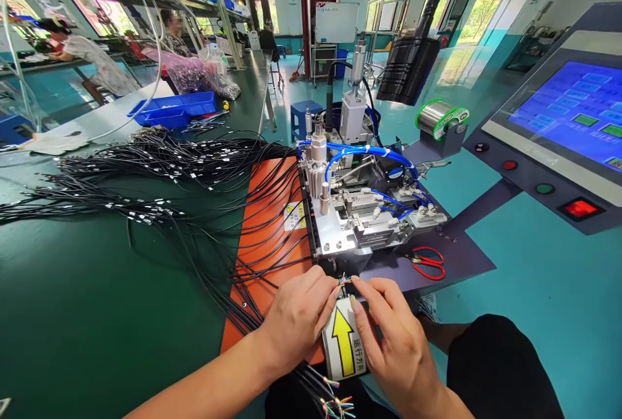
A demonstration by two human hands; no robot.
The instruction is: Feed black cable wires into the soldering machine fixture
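In front of the machine, my left hand (304,309) is closed, with thumb and forefinger pinching the end of a black cable. Thin coloured wires (346,282) fan out of that end, at the near edge of the machine. From the other side, my right hand (396,331) is curled with its forefinger tip on the wires; its thumb rests lower, by the white plate. A yellow arrow (343,341) is printed on this plate, between my hands. Below my left wrist, a bundle of black cables (335,399) shows stripped coloured ends. The exact grip on the wires is partly hidden by my fingers.
The benchtop machine (369,212) has blue air hoses. Red-handled scissors (430,263) lie at its right, below a solder spool (442,118) and a control screen (573,114). Black cables (160,160) cover the green table and orange mat (267,212). Blue bins (175,111) stand behind.
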